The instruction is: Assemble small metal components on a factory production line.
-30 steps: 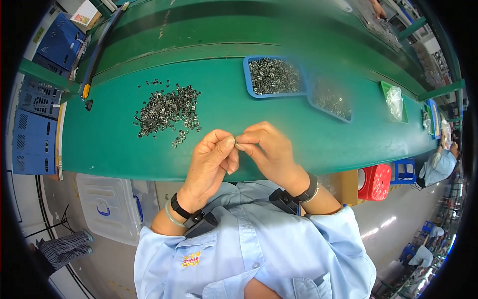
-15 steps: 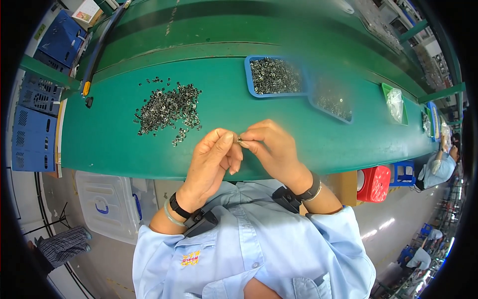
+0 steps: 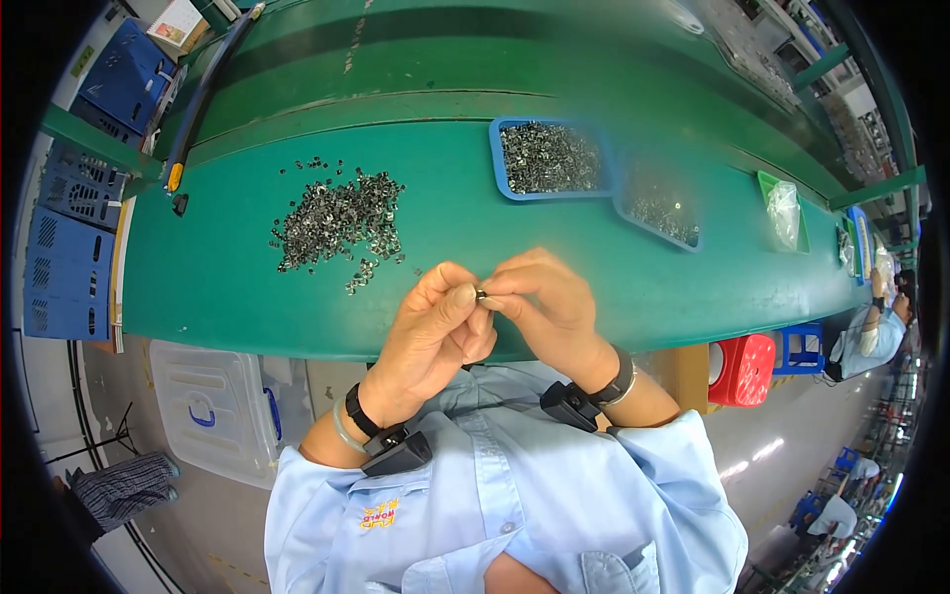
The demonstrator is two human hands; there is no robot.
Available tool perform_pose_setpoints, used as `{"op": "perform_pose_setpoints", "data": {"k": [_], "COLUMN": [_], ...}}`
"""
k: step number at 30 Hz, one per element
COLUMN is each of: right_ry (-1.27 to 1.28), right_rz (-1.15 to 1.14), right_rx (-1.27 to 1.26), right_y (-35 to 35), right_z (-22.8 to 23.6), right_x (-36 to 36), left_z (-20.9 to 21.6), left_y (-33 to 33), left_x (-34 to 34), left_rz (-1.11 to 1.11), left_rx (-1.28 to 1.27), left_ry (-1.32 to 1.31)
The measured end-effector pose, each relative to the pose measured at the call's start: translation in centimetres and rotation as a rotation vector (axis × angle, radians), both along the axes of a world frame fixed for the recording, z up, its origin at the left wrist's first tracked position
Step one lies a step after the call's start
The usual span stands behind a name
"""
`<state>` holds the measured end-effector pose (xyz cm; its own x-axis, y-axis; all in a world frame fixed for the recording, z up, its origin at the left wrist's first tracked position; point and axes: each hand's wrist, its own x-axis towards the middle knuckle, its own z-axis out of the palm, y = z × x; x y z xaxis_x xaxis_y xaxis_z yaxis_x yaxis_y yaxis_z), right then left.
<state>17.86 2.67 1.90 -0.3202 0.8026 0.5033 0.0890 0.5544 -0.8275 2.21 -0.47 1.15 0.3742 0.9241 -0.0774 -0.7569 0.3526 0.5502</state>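
My left hand (image 3: 432,322) and my right hand (image 3: 550,307) meet above the near edge of the green table (image 3: 327,322). Between their thumbs and index fingertips sits a small dark, shiny metal part (image 3: 482,294), pinched from both sides. The fingers cover most of it, so its exact shape is hard to make out. Beyond my left hand lies a loose pile of similar small black and silver parts (image 3: 341,218). A blue tray (image 3: 501,186) heaped with small metal parts stands beyond my right hand, and a second blue tray (image 3: 655,234), blurred, adjoins its right side.
At the table's right end is a green tray (image 3: 804,233) with a clear plastic bag. A lidded clear storage box (image 3: 178,416) stands on the floor at left; a red stool (image 3: 749,369) is at right. Blue crates (image 3: 67,272) line the left side. Another person (image 3: 871,337) sits far right.
Both hands have shifted slightly toward me and stay together. The small part has turned between the fingertips and looks darker now. The pile and trays keep their places on the table.
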Motion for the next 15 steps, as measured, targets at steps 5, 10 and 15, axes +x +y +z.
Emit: {"op": "perform_pose_setpoints", "data": {"k": [5,10,15], "right_ry": [-0.017,-0.039,0.037], "right_rz": [-0.011,-0.006,0.002], "right_rx": [0.144,0.108,-0.041], "right_y": [0.4,0.3,0.2], "right_z": [0.0,-0.4,-0.9], "right_x": [-0.1,0.1,-0.1], "left_z": [0.5,1.1,1.6], "left_y": [0.0,0.2,0.3], "left_x": [-0.2,-0.6,-0.7], "left_rz": [-0.014,0.011,0.021], "left_rx": [-0.018,-0.01,-0.037], "left_ry": [0.044,0.158,0.266]}}
